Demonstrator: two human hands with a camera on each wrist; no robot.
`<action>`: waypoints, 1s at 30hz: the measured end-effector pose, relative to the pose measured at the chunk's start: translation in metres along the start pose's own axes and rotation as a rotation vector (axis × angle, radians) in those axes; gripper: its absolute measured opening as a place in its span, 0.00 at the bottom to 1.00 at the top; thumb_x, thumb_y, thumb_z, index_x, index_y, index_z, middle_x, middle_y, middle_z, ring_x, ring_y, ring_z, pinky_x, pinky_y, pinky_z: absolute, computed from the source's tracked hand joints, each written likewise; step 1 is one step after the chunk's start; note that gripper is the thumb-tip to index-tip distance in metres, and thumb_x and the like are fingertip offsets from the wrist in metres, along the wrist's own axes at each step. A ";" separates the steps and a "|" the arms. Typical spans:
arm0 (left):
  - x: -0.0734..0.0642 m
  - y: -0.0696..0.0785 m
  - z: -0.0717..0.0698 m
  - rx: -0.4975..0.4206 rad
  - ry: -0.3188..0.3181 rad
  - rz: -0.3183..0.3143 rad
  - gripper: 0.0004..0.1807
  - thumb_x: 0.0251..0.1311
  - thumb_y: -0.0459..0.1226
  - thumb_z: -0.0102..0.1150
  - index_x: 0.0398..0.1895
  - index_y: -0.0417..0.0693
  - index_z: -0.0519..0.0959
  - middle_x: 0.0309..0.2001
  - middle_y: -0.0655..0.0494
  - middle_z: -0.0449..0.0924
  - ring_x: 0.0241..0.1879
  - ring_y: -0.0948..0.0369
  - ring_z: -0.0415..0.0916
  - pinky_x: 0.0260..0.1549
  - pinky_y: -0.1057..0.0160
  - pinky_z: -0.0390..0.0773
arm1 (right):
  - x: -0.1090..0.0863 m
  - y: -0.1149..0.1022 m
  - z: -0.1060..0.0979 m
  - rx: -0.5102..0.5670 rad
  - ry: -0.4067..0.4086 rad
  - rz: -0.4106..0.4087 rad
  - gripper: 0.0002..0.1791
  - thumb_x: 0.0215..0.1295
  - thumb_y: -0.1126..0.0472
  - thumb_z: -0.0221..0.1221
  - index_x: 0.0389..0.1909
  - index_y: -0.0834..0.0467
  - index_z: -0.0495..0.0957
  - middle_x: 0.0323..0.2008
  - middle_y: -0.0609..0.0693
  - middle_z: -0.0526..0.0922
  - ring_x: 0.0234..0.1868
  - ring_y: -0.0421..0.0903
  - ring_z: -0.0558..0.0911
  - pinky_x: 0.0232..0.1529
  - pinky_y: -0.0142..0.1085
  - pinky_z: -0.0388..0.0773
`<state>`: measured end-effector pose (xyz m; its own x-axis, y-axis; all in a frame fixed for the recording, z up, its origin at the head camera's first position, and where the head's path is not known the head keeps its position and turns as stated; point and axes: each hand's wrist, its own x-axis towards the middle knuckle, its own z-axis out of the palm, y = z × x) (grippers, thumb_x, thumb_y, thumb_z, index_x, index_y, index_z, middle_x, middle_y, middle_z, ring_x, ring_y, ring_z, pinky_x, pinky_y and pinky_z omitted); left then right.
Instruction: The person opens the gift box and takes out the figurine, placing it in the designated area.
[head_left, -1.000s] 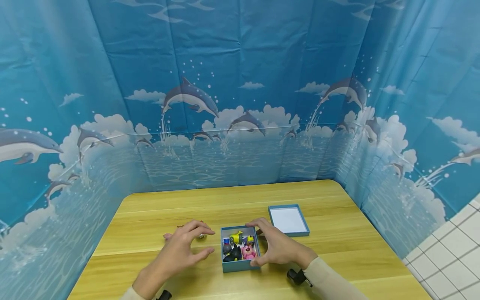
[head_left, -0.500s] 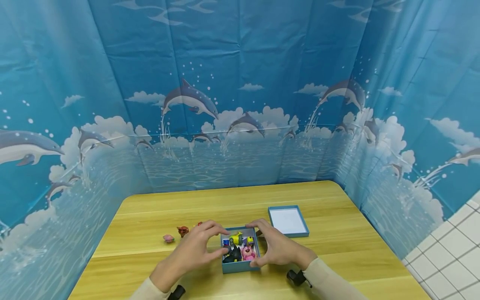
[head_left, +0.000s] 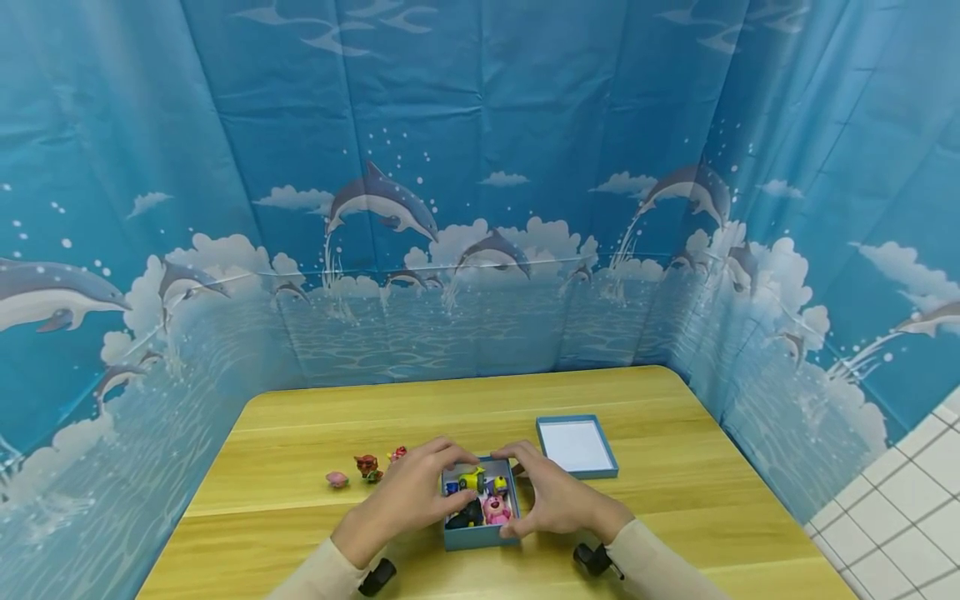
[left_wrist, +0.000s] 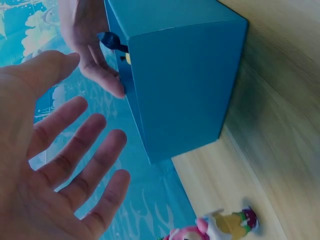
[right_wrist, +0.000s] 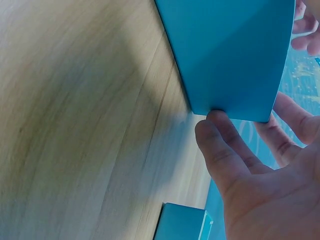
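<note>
A small blue box stands on the table, holding several toy figures. Among them are a pink bear, a black figure and a yellow toy. My right hand holds the box by its right side, thumb at the near corner and fingers at the far one. In the right wrist view, the fingertips meet the box's edge. Over the box's left part hovers my left hand, thumb and fingers apart. The left wrist view shows that hand with nothing in its grasp.
Behind and right of the box lies a blue lid, white inside up. Left of my left hand are a pink toy, a reddish-brown figure and a red figure. A dolphin-print curtain surrounds the wooden table.
My left hand has moved right, from beside the box to above its left part, uncovering the loose toys at the left. My right hand has stayed at the box.
</note>
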<state>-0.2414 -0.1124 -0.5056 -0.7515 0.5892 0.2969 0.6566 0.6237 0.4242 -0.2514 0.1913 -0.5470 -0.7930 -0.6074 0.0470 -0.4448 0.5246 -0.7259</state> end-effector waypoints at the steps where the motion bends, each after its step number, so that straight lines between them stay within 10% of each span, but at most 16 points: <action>1: 0.002 0.000 0.001 -0.004 -0.007 -0.007 0.21 0.76 0.51 0.80 0.66 0.58 0.90 0.57 0.61 0.90 0.50 0.56 0.91 0.46 0.62 0.91 | 0.000 0.000 0.000 0.000 -0.001 -0.002 0.60 0.66 0.36 0.83 0.89 0.55 0.64 0.79 0.53 0.72 0.76 0.59 0.81 0.79 0.63 0.83; 30: 0.039 0.005 0.020 -0.057 -0.131 -0.068 0.24 0.71 0.50 0.84 0.64 0.52 0.91 0.59 0.55 0.91 0.51 0.58 0.92 0.48 0.66 0.92 | 0.002 0.000 -0.002 -0.006 -0.010 0.005 0.58 0.66 0.37 0.84 0.88 0.51 0.64 0.80 0.51 0.71 0.76 0.57 0.81 0.79 0.59 0.84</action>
<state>-0.2663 -0.0764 -0.5090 -0.7769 0.6107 0.1531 0.5966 0.6364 0.4888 -0.2537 0.1909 -0.5454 -0.7912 -0.6104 0.0366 -0.4431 0.5311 -0.7222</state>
